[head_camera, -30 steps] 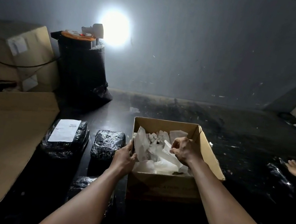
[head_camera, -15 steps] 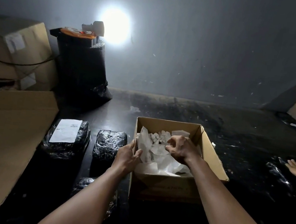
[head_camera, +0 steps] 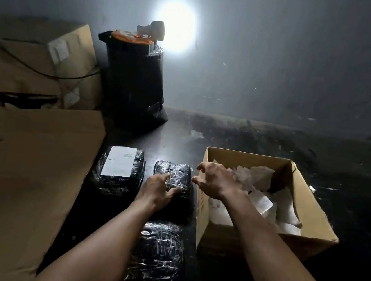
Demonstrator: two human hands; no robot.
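Observation:
My left hand point(head_camera: 158, 189) rests on the near left part of a small black parcel wrapped in clear film point(head_camera: 175, 174), fingers bent on its top and thumb spread to the right. My right hand point(head_camera: 213, 179) hovers over the left rim of an open cardboard box point(head_camera: 260, 244), fingers loosely curled and pointing left toward that parcel, with nothing visible in it. The box holds several crumpled white paper pieces point(head_camera: 286, 205).
A black parcel with a white label point(head_camera: 118, 167) lies left of the touched one, and another wrapped parcel point(head_camera: 157, 254) lies nearer me. A flat cardboard sheet point(head_camera: 21, 177) covers the left. Behind stand stacked cartons point(head_camera: 49, 58) and a tall black wrapped bundle point(head_camera: 133, 81) with a lamp point(head_camera: 157, 30).
Both hands left the box and swung left: the left hand went from the box's rim onto the small black parcel, the right hand let go of the paper. The view also turned left.

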